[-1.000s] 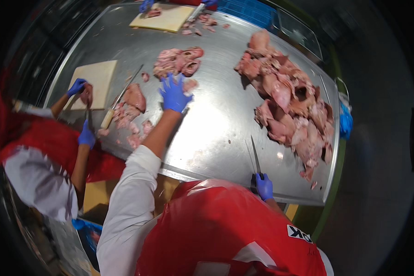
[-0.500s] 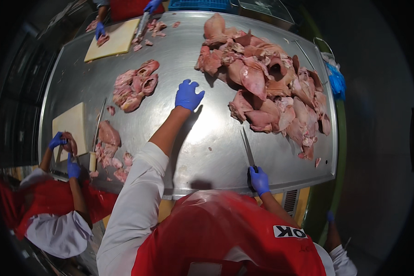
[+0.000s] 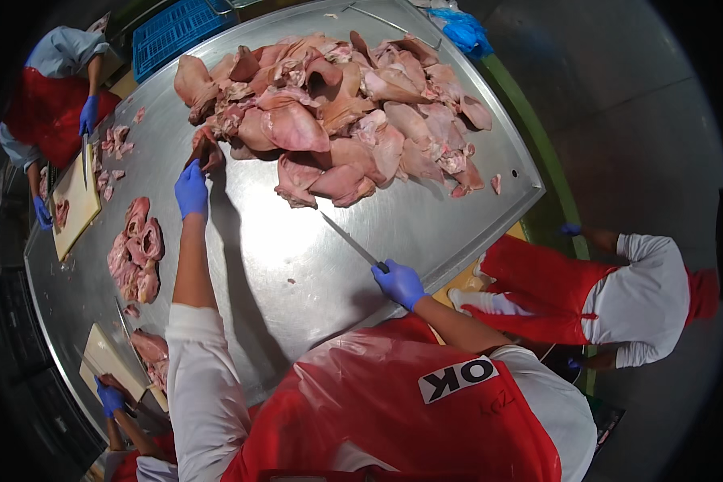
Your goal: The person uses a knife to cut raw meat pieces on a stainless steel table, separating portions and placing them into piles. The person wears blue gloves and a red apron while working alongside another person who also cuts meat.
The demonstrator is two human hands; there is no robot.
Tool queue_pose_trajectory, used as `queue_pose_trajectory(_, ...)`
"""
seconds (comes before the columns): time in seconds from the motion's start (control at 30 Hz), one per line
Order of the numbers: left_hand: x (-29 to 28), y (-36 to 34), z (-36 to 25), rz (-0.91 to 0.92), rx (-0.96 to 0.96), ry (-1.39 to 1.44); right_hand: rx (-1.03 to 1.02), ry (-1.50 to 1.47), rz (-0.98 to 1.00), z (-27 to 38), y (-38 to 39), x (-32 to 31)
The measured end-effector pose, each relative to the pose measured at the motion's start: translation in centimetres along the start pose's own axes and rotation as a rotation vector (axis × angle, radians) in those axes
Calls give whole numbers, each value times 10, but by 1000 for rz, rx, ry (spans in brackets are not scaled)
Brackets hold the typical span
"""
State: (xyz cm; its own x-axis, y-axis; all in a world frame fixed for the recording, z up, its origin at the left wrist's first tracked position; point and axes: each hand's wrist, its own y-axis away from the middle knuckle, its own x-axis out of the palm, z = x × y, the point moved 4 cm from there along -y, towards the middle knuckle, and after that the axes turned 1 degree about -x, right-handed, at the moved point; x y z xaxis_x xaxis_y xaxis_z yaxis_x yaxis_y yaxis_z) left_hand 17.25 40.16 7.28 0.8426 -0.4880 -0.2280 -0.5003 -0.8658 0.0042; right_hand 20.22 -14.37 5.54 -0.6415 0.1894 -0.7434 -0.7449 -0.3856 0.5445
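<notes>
My left hand (image 3: pixel 191 191), in a blue glove, stretches out at the left end of a big heap of raw pig ears (image 3: pixel 297 127). Its fingers are closed on one dark reddish pig ear (image 3: pixel 206 151), raised at the heap's edge. My right hand (image 3: pixel 399 283), also gloved in blue, grips a knife (image 3: pixel 352 241) by its dark handle low over the metal table (image 3: pixel 249 313). The long narrow blade points away from me and left, its tip just short of the heap's near edge.
A smaller meat pile (image 3: pixel 136 249) lies left. Two co-workers with knives stand by white cutting boards (image 3: pixel 80 201) on that side. Another person (image 3: pixel 627 297) in a red apron is at right, off the table. A blue crate (image 3: pixel 177 34) stands beyond the far edge.
My view has turned to the right. My left hand, previously open and empty over the table, has reached the heap and taken hold of a pig ear. My right hand keeps the knife.
</notes>
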Motion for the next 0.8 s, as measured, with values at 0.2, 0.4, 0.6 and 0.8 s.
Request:
queue_pose_trajectory(0.2, -91, 168, 44, -9, -652, 869, -40, -13, -43, 4, 1, 13)
queue_pose_trajectory(0.4, -148, 380, 86, -188, -843, 874, -65, -4, -68, 6, -3, 19)
queue_pose_trajectory(0.6, -184, 416, 22, -448, 146, -770, -111, 44, -121, -8, -10, 22)
queue_pose_trajectory(0.8, -122, 315, -23, 261, -231, -870, -255, 2, -147, 2, -8, 26)
